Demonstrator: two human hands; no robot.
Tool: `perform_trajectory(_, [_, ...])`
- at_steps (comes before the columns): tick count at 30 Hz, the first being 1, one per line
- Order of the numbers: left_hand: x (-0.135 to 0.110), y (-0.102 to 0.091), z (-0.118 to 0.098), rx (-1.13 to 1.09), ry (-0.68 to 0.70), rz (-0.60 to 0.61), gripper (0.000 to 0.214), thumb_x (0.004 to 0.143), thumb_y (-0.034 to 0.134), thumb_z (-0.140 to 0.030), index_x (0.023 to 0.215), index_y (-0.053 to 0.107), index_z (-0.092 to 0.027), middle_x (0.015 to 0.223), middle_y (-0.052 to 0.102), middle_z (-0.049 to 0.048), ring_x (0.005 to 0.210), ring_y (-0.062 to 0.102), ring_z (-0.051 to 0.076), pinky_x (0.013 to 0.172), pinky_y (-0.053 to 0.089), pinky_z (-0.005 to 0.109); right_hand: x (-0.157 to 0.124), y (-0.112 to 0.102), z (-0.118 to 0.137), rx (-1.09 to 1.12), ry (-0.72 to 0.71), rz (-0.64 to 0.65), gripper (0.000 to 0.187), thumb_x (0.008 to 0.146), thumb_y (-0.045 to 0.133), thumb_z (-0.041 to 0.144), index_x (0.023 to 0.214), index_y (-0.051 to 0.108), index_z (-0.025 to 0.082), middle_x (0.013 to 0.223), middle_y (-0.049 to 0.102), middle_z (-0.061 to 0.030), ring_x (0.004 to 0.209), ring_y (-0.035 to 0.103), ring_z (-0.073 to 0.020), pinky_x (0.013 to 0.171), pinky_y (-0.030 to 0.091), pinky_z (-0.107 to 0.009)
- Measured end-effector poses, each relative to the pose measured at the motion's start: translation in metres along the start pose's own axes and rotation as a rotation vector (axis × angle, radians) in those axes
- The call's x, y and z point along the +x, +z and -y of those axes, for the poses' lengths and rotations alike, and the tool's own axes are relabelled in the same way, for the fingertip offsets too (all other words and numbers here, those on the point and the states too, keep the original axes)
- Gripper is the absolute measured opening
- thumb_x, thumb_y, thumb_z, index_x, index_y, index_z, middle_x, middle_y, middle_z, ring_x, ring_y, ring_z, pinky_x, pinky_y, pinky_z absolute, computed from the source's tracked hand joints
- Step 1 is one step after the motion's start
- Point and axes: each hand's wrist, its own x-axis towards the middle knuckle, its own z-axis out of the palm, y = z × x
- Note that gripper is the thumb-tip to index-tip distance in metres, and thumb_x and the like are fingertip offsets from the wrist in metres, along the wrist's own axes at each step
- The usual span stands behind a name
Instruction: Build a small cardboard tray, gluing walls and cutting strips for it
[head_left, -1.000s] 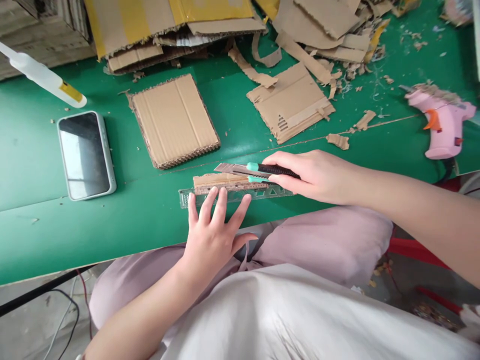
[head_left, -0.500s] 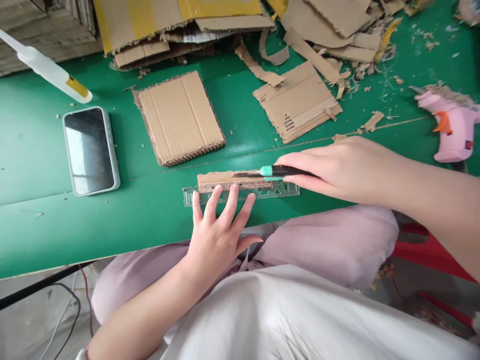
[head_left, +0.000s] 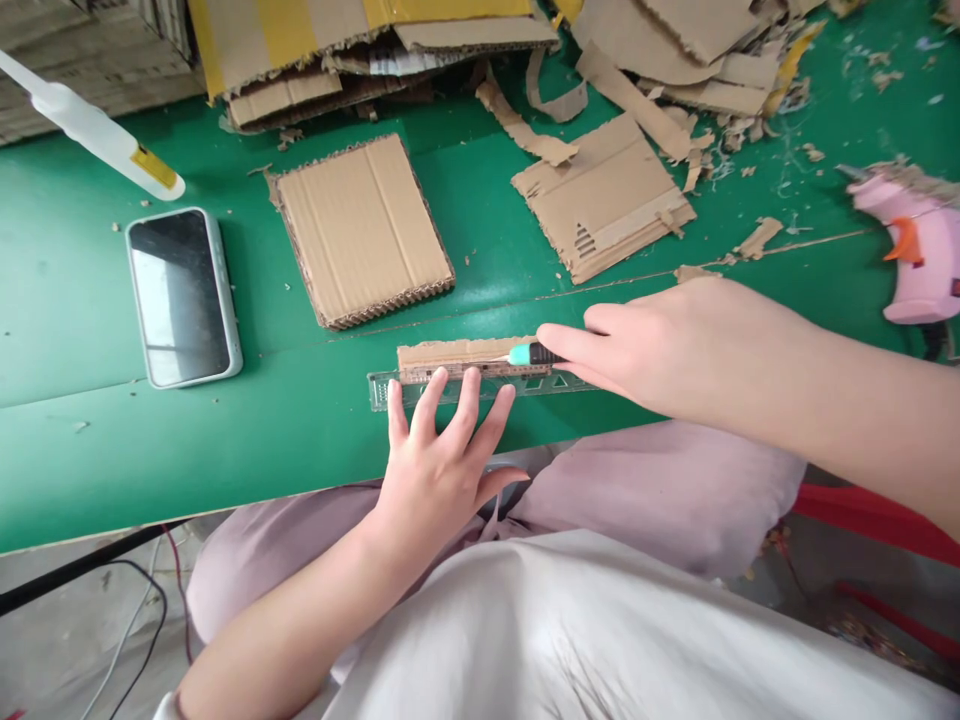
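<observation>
My left hand [head_left: 442,450] lies with its fingers spread, the fingertips pressing on a clear plastic ruler [head_left: 382,392] near the table's front edge. Under the ruler's far side is a narrow strip of cardboard [head_left: 431,354], partly covered by it. My right hand [head_left: 637,350] is closed round a craft knife [head_left: 523,354] with a black and turquoise handle. The thin blade points left and rests on the strip, along the ruler's far edge. My right hand hides the ruler's right end.
On the green table [head_left: 315,430] lie a square cardboard stack [head_left: 364,230], a cardboard piece [head_left: 611,205] and a phone [head_left: 182,300]. A pink glue gun [head_left: 919,240] is at right. Cardboard sheets [head_left: 300,45] and scraps [head_left: 675,90] fill the back; a white tube [head_left: 105,130] juts in at left.
My right hand has drawn closer to the ruler, its knife lower and slightly further left along the strip. My left hand stays put on the ruler. The view has shifted slightly.
</observation>
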Motion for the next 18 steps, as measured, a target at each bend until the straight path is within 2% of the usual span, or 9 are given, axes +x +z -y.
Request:
perform_trajectory(5, [0.001, -0.001, 0.0, 0.001, -0.007, 0.016, 0.063, 0.086, 0.045, -0.06, 0.138, 0.046, -0.025, 0.137, 0.053, 0.0129, 0.123, 0.046, 0.038, 0.107, 0.026, 0.061, -0.008, -0.004, -0.005, 0.042, 0.052, 0.02, 0.034, 0.086, 0.04, 0.015, 0.109, 0.062, 0.027, 0.059, 0.058, -0.0018, 0.044, 0.04, -0.0121, 0.05, 0.017, -0.03])
perform_trajectory(9, [0.002, -0.002, 0.0, 0.012, -0.007, 0.031, 0.062, 0.087, 0.045, -0.058, 0.139, 0.045, -0.025, 0.139, 0.052, 0.0123, 0.123, 0.046, 0.038, 0.106, 0.027, 0.062, -0.02, 0.002, -0.014, -0.072, 0.02, 0.05, 0.046, 0.079, 0.04, 0.005, 0.115, 0.058, 0.028, 0.06, 0.055, -0.0005, 0.045, 0.039, -0.0117, 0.049, 0.015, -0.029])
perform_trajectory(14, [0.002, -0.002, 0.0, 0.031, -0.002, 0.019, 0.06, 0.087, 0.045, -0.058, 0.137, 0.046, -0.025, 0.137, 0.053, 0.0123, 0.122, 0.047, 0.038, 0.105, 0.029, 0.061, -0.038, 0.002, -0.015, -0.255, 0.021, 0.076, 0.054, 0.078, 0.036, -0.004, 0.12, 0.055, 0.024, 0.063, 0.053, -0.0013, 0.049, 0.048, -0.0124, 0.046, 0.013, -0.028])
perform_trajectory(18, [0.002, -0.001, 0.0, 0.032, 0.004, 0.016, 0.06, 0.087, 0.046, -0.056, 0.139, 0.044, -0.025, 0.138, 0.052, 0.0134, 0.122, 0.047, 0.038, 0.105, 0.028, 0.062, -0.048, -0.001, -0.017, -0.303, 0.043, 0.144, 0.056, 0.078, 0.035, -0.004, 0.124, 0.053, 0.022, 0.067, 0.056, -0.0028, 0.053, 0.055, -0.0151, 0.046, 0.013, -0.028])
